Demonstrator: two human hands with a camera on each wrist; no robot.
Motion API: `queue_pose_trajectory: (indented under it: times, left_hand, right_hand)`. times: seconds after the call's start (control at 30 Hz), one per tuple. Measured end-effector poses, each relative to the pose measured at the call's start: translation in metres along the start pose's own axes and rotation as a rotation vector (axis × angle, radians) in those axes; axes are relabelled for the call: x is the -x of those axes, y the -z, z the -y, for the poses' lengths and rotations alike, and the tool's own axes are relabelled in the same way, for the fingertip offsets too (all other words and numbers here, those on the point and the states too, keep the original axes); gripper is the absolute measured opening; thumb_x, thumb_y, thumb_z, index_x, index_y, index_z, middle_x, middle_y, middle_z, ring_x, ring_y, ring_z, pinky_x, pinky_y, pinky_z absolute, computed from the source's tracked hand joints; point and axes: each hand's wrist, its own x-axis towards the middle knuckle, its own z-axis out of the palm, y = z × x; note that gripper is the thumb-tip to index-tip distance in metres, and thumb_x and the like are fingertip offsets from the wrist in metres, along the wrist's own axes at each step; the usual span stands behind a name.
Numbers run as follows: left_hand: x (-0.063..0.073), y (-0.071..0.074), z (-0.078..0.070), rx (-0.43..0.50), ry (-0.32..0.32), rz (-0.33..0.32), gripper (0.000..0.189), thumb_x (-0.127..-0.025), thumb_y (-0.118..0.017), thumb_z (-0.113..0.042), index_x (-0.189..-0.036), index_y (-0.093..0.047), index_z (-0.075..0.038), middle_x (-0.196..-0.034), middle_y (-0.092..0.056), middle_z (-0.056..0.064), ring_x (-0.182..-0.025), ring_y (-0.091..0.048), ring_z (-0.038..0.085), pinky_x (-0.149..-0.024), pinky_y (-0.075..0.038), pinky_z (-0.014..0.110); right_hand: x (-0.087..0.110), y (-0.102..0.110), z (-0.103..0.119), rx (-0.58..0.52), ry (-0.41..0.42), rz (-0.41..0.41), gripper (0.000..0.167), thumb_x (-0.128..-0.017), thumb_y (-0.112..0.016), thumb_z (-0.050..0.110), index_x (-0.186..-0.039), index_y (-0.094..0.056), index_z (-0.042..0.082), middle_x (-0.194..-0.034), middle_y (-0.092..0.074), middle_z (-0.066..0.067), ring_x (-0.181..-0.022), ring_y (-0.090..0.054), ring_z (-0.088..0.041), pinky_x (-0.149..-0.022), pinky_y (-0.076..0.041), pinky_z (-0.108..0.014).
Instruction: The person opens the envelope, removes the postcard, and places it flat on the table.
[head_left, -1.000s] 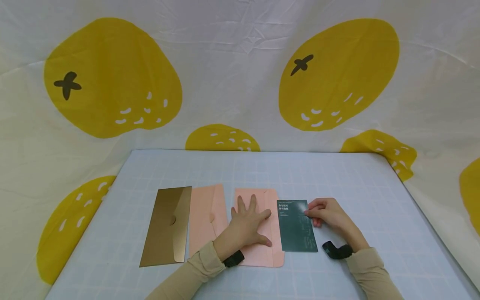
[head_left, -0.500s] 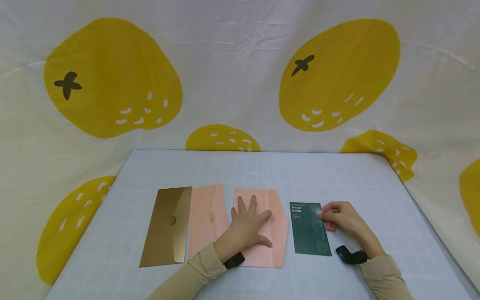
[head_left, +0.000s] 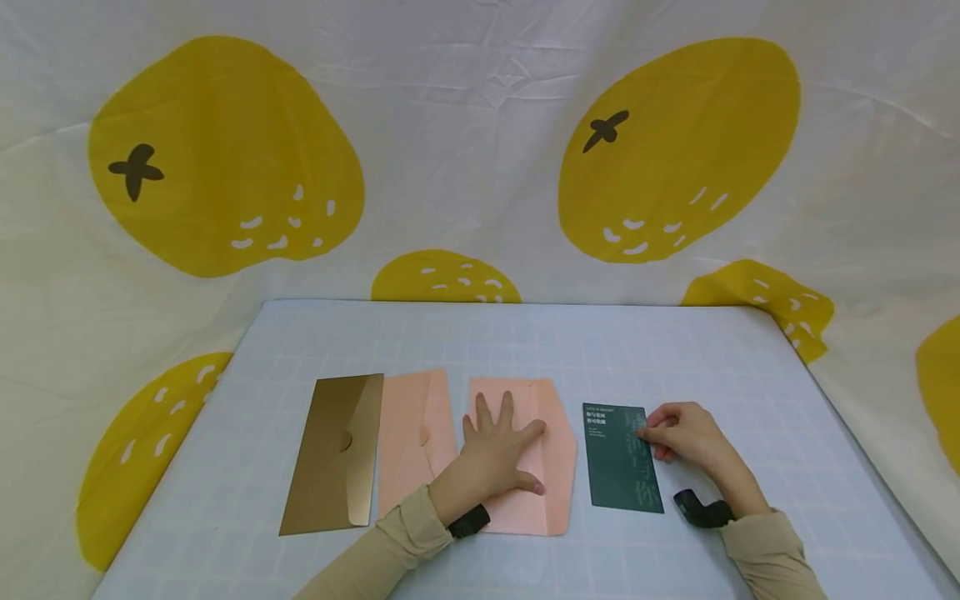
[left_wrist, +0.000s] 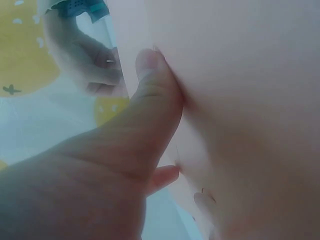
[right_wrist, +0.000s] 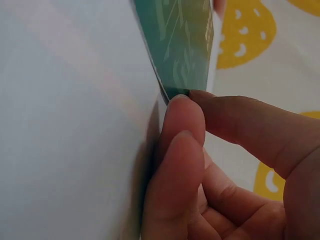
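Since a second ago the dark green card (head_left: 622,457) has slid rightward, out of the pink envelope (head_left: 553,417) whose edge it overlapped, and now lies flat on the surface (head_left: 675,350) just beside it, a narrow gap between them. Right hand (head_left: 684,432) pinches the card's right edge between thumb and curled fingertips (right_wrist: 186,112), as the right wrist view confirms; judged, this grip steers the card sideways. Left hand (head_left: 497,454) lies flat, fingers spread and straight, pressing the envelope down, apparently to keep it from shifting. Card is a tall rectangle, dark teal, with small pale lettering near its top left and a faint pattern across it. A second pink envelope (head_left: 414,433) and a gold envelope (head_left: 334,454) lie to the left, untouched.
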Motion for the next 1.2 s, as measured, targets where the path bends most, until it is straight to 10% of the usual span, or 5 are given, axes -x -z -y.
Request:
queue_pose_trajectory:
  times: [0.57,0.8,0.97,1.2]
  left_hand:
    - [-0.002,-0.001,0.000,-0.032,0.005,0.007,0.089,-0.069,-0.071,-0.072,-0.147,-0.042,-0.039,-0.160,-0.021,0.021,-0.140,-0.017,0.060,-0.100,-0.035,0.069]
    - [0.000,0.000,-0.001,-0.032,0.003,0.007,0.089,-0.069,-0.071,-0.072,-0.146,-0.043,-0.038,-0.160,-0.021,0.021,-0.140,-0.017,0.060,-0.100,-0.035,0.069]
    - [0.000,-0.001,-0.002,-0.029,0.004,0.008,0.089,-0.069,-0.072,-0.072,-0.147,-0.043,-0.038,-0.160,-0.021,0.021,-0.140,-0.016,0.059,-0.101,-0.034,0.070]
    - [-0.001,-0.001,0.000,-0.042,-0.008,0.003,0.089,-0.070,-0.070,-0.073,-0.147,-0.042,-0.037,-0.159,-0.022,0.022,-0.139,-0.018,0.060,-0.099,-0.036,0.069]
  right_hand:
    - [-0.001,0.001,0.002,0.069,0.020,-0.033,0.043,-0.083,-0.079,0.017,-0.115,-0.057,-0.003,-0.069,-0.060,-0.006,-0.053,-0.058,-0.020,-0.052,-0.049,-0.033]
    - [0.009,-0.001,0.014,0.212,0.219,-0.064,0.054,-0.083,-0.080,0.025,-0.124,-0.056,-0.001,-0.110,-0.060,-0.019,-0.094,-0.057,-0.032,-0.080,-0.052,-0.049]
    - [0.026,-0.011,0.028,0.316,0.334,0.103,0.092,-0.079,-0.081,0.043,-0.149,-0.035,0.004,-0.153,-0.022,-0.033,-0.133,-0.027,-0.056,-0.096,-0.027,-0.078]
    - [0.035,-0.024,0.031,0.368,0.363,0.324,0.107,-0.076,-0.082,0.048,-0.158,-0.022,0.014,-0.161,0.000,-0.029,-0.143,0.001,-0.058,-0.099,-0.013,-0.081]
